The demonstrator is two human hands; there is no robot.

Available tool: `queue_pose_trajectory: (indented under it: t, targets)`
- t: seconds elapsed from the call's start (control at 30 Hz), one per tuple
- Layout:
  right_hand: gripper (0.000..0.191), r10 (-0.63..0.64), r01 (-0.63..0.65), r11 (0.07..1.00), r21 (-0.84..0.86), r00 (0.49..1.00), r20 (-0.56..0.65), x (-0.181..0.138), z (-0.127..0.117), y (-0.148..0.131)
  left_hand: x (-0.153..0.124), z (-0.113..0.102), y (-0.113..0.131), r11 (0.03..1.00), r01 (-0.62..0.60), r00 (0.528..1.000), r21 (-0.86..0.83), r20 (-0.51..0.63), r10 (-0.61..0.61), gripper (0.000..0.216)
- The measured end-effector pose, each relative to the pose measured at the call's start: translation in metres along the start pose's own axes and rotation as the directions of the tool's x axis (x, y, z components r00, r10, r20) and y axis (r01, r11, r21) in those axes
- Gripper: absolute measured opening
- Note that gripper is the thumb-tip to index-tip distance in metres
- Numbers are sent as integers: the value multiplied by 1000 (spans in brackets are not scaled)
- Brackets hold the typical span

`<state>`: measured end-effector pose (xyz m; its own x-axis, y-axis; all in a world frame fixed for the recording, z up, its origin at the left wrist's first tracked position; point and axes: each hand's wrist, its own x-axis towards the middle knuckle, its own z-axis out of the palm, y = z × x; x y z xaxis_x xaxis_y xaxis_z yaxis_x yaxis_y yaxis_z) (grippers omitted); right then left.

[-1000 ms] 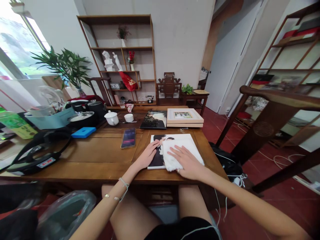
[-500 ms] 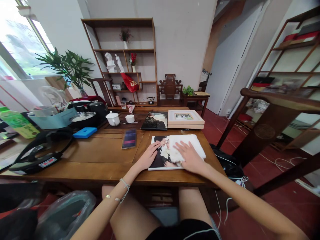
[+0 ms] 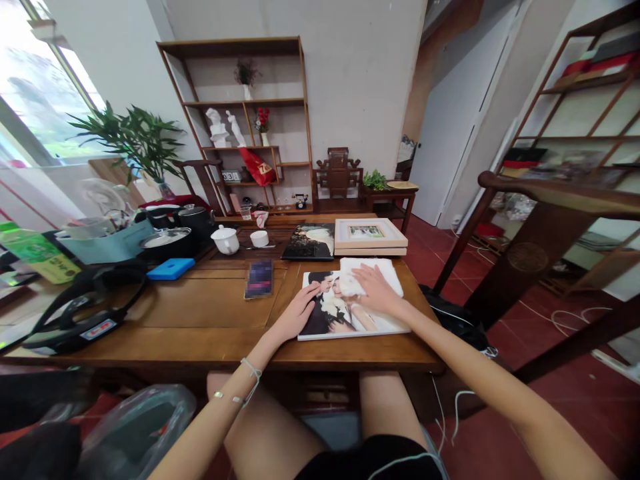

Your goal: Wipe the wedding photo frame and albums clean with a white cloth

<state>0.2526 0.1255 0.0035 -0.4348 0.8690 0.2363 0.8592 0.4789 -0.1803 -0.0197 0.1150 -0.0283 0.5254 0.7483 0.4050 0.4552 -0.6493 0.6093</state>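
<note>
A wedding photo panel (image 3: 327,313) with white edges, showing a couple, lies flat near the front of the wooden table. My left hand (image 3: 299,312) rests on its left edge, fingers stretched out and holding nothing. Across the panel's upper right part is a folded white cloth (image 3: 390,272), reaching past the far edge. My right hand (image 3: 376,292) presses down on this cloth with its fingers laid out flat, not wrapped round it. Part of the picture is hidden under the cloth and the right hand.
Behind the panel lie a dark photo panel (image 3: 309,241) and stacked light frames (image 3: 371,239). A phone (image 3: 259,279), a white lidded cup (image 3: 225,240), a blue box (image 3: 171,268) and a black headset (image 3: 90,313) are to the left. A wooden chair (image 3: 540,247) stands at the right.
My right hand and the white cloth have moved away from me, up the panel, uncovering its lower right part. My left hand has stayed on the left edge.
</note>
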Motion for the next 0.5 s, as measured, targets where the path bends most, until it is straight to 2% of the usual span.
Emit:
queue_pose_trajectory:
  t: [0.1, 0.2, 0.3, 0.43, 0.5]
  targets:
    - [62, 81, -82, 996, -18, 996, -21, 3, -3, 28, 0, 0, 2, 1000, 1, 1000, -11, -2, -1, 42]
    - [65, 58, -58, 998, -21, 998, 2, -15, -8, 32, 1, -1, 3, 1000, 14, 1000, -14, -1, -14, 43]
    - [70, 3, -1, 1000, -28, 999, 42, -49, -14, 10, 1, 0, 3, 1000, 21, 1000, -13, -1, -21, 43]
    - [82, -83, 85, 996, -29, 993, 80, -103, -19, -43, 0, 1, 1, 1000, 23, 1000, -4, 3, -23, 44]
    - [84, -74, 77, 996, -35, 995, 63, -120, -20, -66, 0, 2, 0, 1000, 10, 1000, -1, 0, -10, 44]
